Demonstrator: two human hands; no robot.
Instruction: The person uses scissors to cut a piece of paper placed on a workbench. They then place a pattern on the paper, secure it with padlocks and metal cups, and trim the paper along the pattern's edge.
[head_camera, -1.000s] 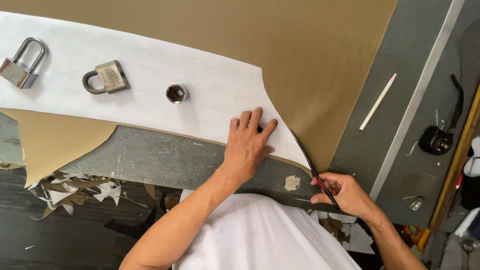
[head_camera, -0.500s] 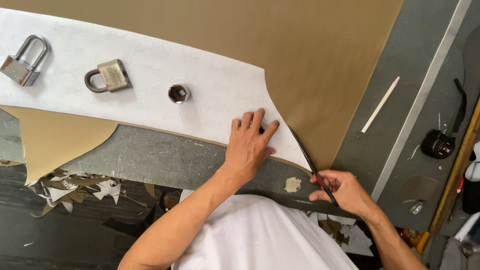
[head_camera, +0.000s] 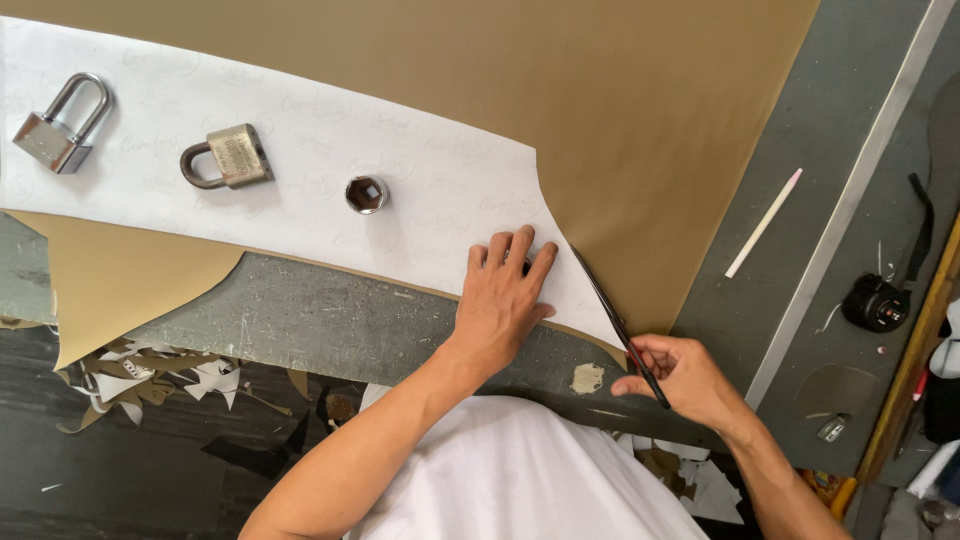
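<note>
Head view: white paper pattern lies on tan sheet, upper left to centre. Left hand flat on its lower right corner, fingers spread. Right hand grips dark scissors along the pattern's right edge; blade opening hard to make out. Two padlocks and a socket weigh the pattern down.

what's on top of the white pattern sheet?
Two padlocks, a metal socket and the flat left hand rest on it. Tan sheet lies beneath; how far it runs under the pattern is covered.
</note>
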